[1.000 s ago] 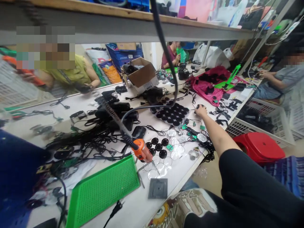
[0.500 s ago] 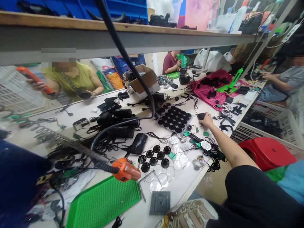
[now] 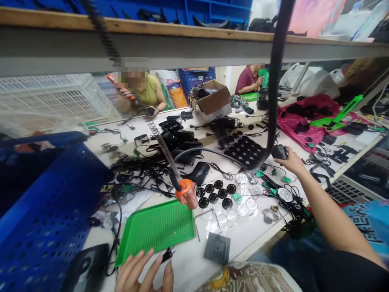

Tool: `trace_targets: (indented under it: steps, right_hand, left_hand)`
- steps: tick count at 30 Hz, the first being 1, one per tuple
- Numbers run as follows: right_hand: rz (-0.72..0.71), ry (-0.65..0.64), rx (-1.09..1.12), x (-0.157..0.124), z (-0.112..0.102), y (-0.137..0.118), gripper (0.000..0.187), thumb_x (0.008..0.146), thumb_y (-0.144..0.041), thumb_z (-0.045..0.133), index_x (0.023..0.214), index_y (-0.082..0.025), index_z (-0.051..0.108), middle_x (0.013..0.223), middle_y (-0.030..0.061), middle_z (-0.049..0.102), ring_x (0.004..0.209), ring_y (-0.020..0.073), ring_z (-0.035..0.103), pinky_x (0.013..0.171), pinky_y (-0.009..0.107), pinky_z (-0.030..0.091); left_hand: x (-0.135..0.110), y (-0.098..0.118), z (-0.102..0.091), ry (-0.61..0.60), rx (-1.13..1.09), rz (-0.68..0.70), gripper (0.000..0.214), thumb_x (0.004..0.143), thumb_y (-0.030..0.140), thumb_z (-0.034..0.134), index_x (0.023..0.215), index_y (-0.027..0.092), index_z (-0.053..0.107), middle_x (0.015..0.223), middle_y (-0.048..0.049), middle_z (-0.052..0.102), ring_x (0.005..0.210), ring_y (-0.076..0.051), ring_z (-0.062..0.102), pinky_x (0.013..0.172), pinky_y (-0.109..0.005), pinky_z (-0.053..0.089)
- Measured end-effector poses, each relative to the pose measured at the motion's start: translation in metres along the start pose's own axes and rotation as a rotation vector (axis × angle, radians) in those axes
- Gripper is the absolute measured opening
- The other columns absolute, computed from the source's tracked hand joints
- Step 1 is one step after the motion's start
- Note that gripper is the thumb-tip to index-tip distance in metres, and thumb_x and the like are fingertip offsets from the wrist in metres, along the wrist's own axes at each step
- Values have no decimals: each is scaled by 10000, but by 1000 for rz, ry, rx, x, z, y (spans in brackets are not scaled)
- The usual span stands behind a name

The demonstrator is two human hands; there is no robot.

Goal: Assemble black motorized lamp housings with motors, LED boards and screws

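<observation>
- The right hand (image 3: 291, 161) is curling closed around a small black rounded object (image 3: 279, 152), gripping it near the tabletop's right-hand edge, just beside a black perforated mat (image 3: 244, 152) set with round holes.
- The left hand (image 3: 144, 271) is showing at the near edge of the tabletop (image 3: 188, 263), fingers spread open and holding nothing, near a small black plug (image 3: 167, 255) and a green perforated tray (image 3: 154, 231).
- An orange-handled tool (image 3: 187, 194) is resting above the tray's far corner, its dark cord looping away across the tabletop.
- Black discs (image 3: 213, 198) and clear plastic discs (image 3: 232, 215) are lying scattered in the middle, beside small green circuit boards (image 3: 237, 197) and tangled black wires (image 3: 142, 172).
- A grey square plate (image 3: 216, 248) is lying near the front edge.
- Two co-workers (image 3: 249, 79) (image 3: 142, 91) are sitting at work beyond the tabletop.
</observation>
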State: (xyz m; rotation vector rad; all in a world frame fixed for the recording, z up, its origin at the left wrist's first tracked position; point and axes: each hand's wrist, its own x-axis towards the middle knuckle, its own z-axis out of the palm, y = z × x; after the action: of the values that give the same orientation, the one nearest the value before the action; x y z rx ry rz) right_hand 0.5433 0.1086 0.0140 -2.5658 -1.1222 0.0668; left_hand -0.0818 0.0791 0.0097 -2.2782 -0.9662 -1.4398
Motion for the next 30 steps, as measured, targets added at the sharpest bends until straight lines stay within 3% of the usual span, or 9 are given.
trace_targets:
  steps: [4, 7, 11, 15, 25, 30]
  right_hand:
    - [-244, -102, 87, -52, 0, -42, 975, 766, -616, 761, 1583, -279, 350, 1420, 157, 619, 1278, 376, 619, 1034, 458, 506]
    - [-385, -175, 173, -100, 5, -69, 965, 767, -596, 782, 1582, -283, 371, 1443, 142, 610, 1325, 374, 590, 1086, 472, 488]
    - [-445, -236, 236, -161, 15, -91, 936, 763, -552, 792, 1574, -320, 389, 1485, 118, 584, 1344, 379, 575, 1113, 514, 475]
    - [-442, -241, 213, -200, 29, -96, 946, 754, -513, 797, 1586, -360, 375, 1468, 115, 591, 1335, 393, 579, 1095, 543, 488]
    - [-511, -226, 177, -230, 73, -100, 1015, 763, -496, 790, 1626, -367, 272, 1470, 147, 544, 1293, 414, 572, 1067, 592, 494]
    - [-571, -216, 94, -207, 83, -118, 836, 812, -576, 733, 1562, -374, 423, 1431, 147, 591, 1271, 433, 546, 1033, 621, 478]
  left_hand:
    - [12, 18, 3, -28, -15, -24, 391, 755, 26, 795, 1089, 166, 648, 1030, -127, 677, 1073, -293, 647, 964, -492, 539]
    - [11, 28, 7, -66, -71, -39, 412, 780, 22, 769, 1135, 179, 633, 1040, -114, 687, 1114, -297, 643, 984, -513, 546]
    - [6, 40, 11, -163, -161, -40, 331, 824, 4, 724, 1090, 186, 647, 988, -85, 705, 1060, -276, 661, 947, -501, 568]
    - [2, 45, 15, -208, -229, -22, 295, 830, -18, 712, 1055, 168, 670, 943, -83, 730, 1015, -273, 678, 936, -500, 569]
    - [-1, 50, 14, -334, -268, -82, 262, 873, -12, 678, 1070, 162, 671, 971, -86, 730, 1024, -255, 666, 946, -473, 566]
    - [-1, 53, 18, -349, -255, -116, 235, 896, 15, 668, 1057, 187, 674, 966, -66, 730, 1011, -243, 668, 942, -454, 570]
